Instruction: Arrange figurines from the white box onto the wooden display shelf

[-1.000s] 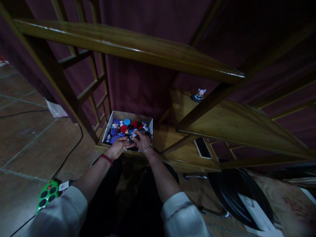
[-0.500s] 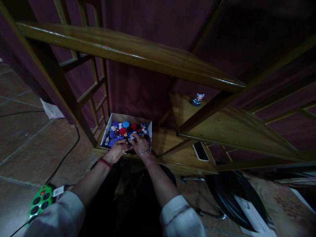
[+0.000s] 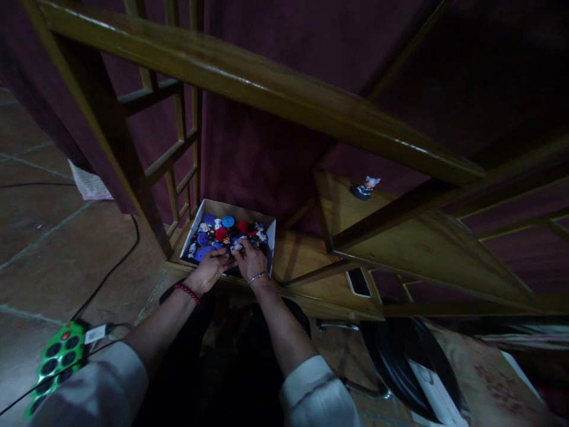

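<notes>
A shallow white cardboard box point(image 3: 271, 238) stands on the low wooden shelf, holding several small figurines with round bases in blue point(image 3: 227, 221), red point(image 3: 221, 234) and purple. Over its near edge my two hands meet. My right hand point(image 3: 251, 261), with a silver bracelet at the wrist, pinches a small figurine point(image 3: 237, 246) with white and blue parts. Fingers of my left hand point(image 3: 210, 271), red beads at its wrist, close on the dark lower part of that same figurine. My fingers hide some of it.
One figurine point(image 3: 367, 187) stands on a raised wooden shelf point(image 3: 338, 196) to the right. A phone point(image 3: 358, 282) lies on the lower shelf. A wooden rail point(image 3: 249, 89) crosses above. On the floor at left is a green power strip point(image 3: 57, 362); a black stool point(image 3: 411, 362) stands right.
The view has shifted slightly. Both hands stay together over the box's near edge, holding the figurine with little visible movement.
</notes>
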